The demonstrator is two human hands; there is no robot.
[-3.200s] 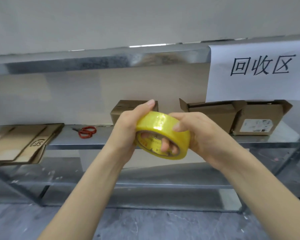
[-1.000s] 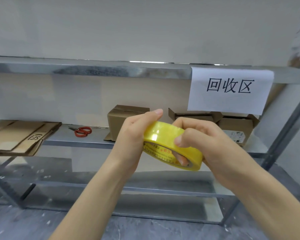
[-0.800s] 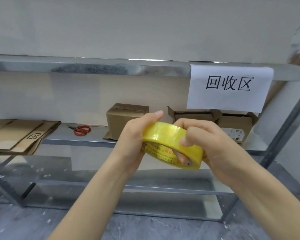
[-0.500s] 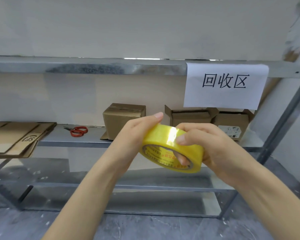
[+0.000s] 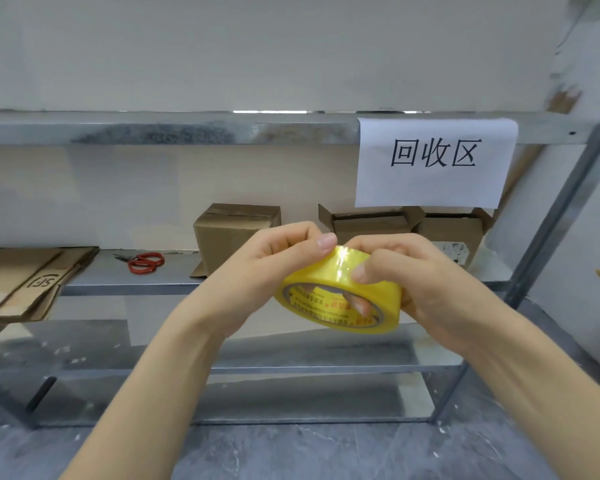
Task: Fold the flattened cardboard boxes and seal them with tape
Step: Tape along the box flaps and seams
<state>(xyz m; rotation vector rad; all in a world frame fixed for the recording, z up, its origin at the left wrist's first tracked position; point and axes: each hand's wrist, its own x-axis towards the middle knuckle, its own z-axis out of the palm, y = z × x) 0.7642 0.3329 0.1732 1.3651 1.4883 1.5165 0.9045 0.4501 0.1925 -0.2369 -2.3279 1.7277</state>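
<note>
I hold a yellow roll of tape in front of the shelf with both hands. My left hand grips its left side, thumb on the top of the band. My right hand grips the right side, thumb pressed on the outer band and a finger through the core. A folded cardboard box stands on the middle shelf behind the hands. Flattened cardboard boxes lie stacked at the shelf's left end.
Red-handled scissors lie on the metal shelf left of the folded box. Two open boxes stand at the right under a white paper sign. A slanted shelf post runs down the right side.
The roll has turned a little in my hands and my left thumb has slid along its top. The view has shifted slightly right and back.
</note>
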